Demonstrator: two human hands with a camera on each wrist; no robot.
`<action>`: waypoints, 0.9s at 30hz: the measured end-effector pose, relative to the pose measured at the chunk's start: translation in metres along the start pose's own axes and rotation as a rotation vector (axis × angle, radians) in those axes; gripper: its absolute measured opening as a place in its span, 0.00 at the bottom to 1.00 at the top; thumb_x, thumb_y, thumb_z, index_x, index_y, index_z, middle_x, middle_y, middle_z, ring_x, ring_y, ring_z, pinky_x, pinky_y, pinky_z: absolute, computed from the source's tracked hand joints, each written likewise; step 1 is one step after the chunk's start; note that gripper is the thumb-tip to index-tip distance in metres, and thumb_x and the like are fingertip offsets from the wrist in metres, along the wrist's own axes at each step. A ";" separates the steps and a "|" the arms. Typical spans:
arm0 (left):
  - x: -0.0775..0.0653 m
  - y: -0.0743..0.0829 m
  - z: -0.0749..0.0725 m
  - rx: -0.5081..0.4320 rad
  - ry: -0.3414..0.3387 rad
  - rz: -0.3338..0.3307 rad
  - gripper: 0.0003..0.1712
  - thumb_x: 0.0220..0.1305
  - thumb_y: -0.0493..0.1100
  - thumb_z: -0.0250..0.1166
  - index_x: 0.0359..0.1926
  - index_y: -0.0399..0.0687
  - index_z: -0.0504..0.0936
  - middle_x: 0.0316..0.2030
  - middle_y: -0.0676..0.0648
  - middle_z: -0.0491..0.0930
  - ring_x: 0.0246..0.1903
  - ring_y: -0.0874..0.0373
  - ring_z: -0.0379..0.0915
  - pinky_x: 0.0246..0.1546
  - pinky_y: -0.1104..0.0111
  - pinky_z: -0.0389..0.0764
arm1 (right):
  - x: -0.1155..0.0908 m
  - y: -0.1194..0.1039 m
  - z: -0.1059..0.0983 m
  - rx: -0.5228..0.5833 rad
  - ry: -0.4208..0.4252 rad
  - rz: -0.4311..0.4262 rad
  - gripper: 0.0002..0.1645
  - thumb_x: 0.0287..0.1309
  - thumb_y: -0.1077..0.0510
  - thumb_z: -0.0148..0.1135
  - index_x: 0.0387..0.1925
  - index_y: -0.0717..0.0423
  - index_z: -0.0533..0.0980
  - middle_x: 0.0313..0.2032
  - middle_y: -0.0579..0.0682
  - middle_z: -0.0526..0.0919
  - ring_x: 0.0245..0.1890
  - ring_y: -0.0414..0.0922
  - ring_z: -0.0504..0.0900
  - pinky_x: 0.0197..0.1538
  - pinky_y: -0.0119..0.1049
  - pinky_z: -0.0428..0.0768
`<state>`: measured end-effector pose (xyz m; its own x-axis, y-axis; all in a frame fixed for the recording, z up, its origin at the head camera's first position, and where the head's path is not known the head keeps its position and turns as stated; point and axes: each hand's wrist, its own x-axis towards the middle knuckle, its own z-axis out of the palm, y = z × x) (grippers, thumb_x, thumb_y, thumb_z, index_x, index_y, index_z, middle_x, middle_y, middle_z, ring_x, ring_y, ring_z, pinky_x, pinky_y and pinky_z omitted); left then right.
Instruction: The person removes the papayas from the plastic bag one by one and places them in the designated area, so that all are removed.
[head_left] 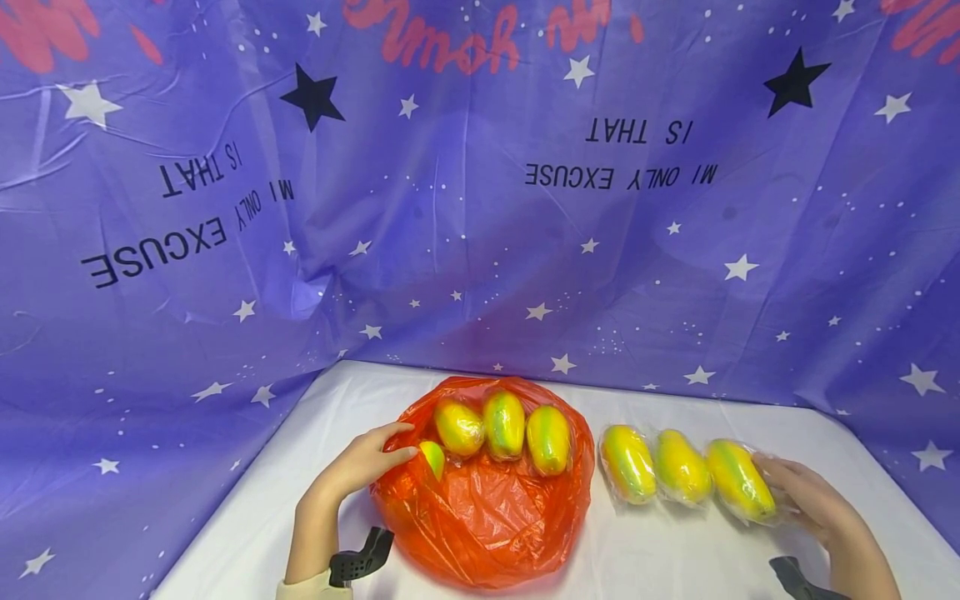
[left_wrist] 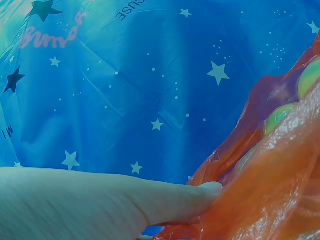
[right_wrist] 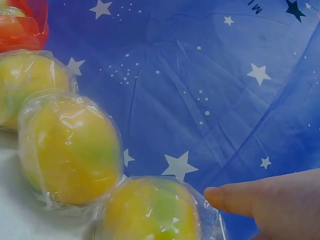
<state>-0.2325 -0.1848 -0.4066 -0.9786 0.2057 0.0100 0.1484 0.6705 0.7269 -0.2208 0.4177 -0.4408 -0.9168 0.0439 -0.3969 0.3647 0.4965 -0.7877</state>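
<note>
Left hand (head_left: pixel 362 461) pinches the red bag (head_left: pixel 495 521) at its rim; right hand (head_left: pixel 816 498) (loosely outstretched) apparently touches the rightmost wrapped fruit (head_left: pixel 738 479).

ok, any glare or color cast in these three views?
Head: brightest, small highlights on the wrapped fruits and red bag; left wrist: cyan-green cast, speckled glare across the bag; right wrist: duller, white glints on the clear wrap.

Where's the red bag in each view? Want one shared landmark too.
Head: bag, bottom centre.
Left wrist: bag, lower right, running up the right edge.
Right wrist: bag, top-left corner, only partly in frame.
Shared landmark: star-print backdrop.
</note>
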 end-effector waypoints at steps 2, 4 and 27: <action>0.000 0.000 0.000 -0.002 -0.001 0.001 0.26 0.64 0.47 0.64 0.60 0.39 0.75 0.59 0.36 0.73 0.61 0.36 0.64 0.60 0.40 0.63 | -0.001 -0.002 -0.001 -0.006 -0.003 -0.001 0.57 0.70 0.31 0.32 0.66 0.84 0.36 0.65 0.82 0.43 0.62 0.78 0.51 0.60 0.66 0.62; 0.000 0.000 0.000 -0.002 -0.001 0.001 0.26 0.64 0.47 0.64 0.60 0.39 0.75 0.59 0.36 0.73 0.61 0.36 0.64 0.60 0.40 0.63 | -0.003 -0.003 -0.002 -0.010 -0.006 0.000 0.57 0.70 0.31 0.31 0.65 0.84 0.36 0.64 0.82 0.44 0.62 0.78 0.50 0.60 0.67 0.61; -0.001 -0.001 0.001 -0.001 0.007 0.001 0.26 0.64 0.47 0.64 0.60 0.39 0.75 0.58 0.36 0.73 0.61 0.36 0.65 0.59 0.40 0.63 | -0.019 -0.025 -0.007 0.047 0.127 -0.045 0.57 0.70 0.34 0.40 0.68 0.74 0.25 0.66 0.80 0.27 0.65 0.77 0.40 0.66 0.64 0.49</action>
<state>-0.2319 -0.1854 -0.4082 -0.9794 0.2015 0.0156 0.1494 0.6696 0.7276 -0.2134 0.4109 -0.4105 -0.9445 0.1333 -0.3001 0.3272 0.4592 -0.8259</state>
